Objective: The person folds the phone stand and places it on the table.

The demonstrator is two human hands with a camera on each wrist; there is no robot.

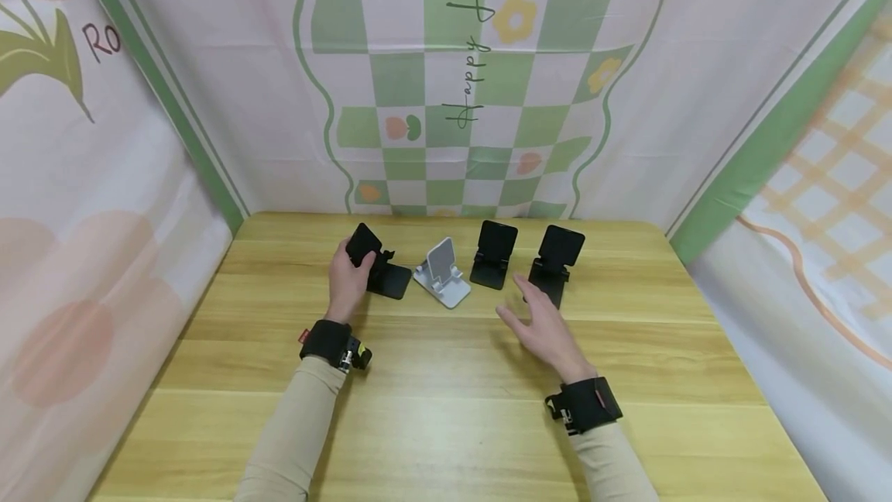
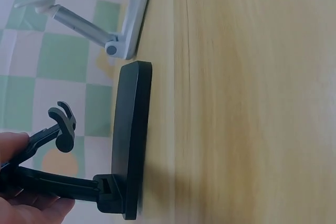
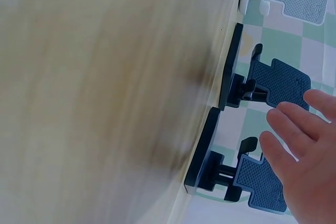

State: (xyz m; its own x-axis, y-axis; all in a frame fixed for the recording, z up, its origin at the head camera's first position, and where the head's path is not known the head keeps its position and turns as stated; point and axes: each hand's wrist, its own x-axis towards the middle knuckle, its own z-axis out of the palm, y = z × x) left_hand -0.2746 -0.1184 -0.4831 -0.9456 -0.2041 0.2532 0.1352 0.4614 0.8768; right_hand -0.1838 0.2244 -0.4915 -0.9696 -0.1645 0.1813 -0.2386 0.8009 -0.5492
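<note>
My left hand [image 1: 346, 283] grips the upper plate of a black folding phone stand [image 1: 390, 281] at the left of a row. Seen from the left wrist, fingers and thumb hold its hinged arm, and the base [image 2: 131, 135] is right at the tabletop. Beside it stands a white phone stand [image 1: 446, 277] with a grey pad. Further right is a second black phone stand [image 1: 494, 250], unfolded upright. A third black phone stand [image 1: 560, 249] ends the row. My right hand [image 1: 547, 331] holds nothing, its fingers extended just in front of that last stand and overlapping its base in the head view.
The wooden table [image 1: 432, 409] carries the stands near its back edge. Behind it hangs a checked green and white cloth [image 1: 460, 84]. Printed curtains [image 1: 104, 254] close off both sides. Each wrist wears a black band with a small camera.
</note>
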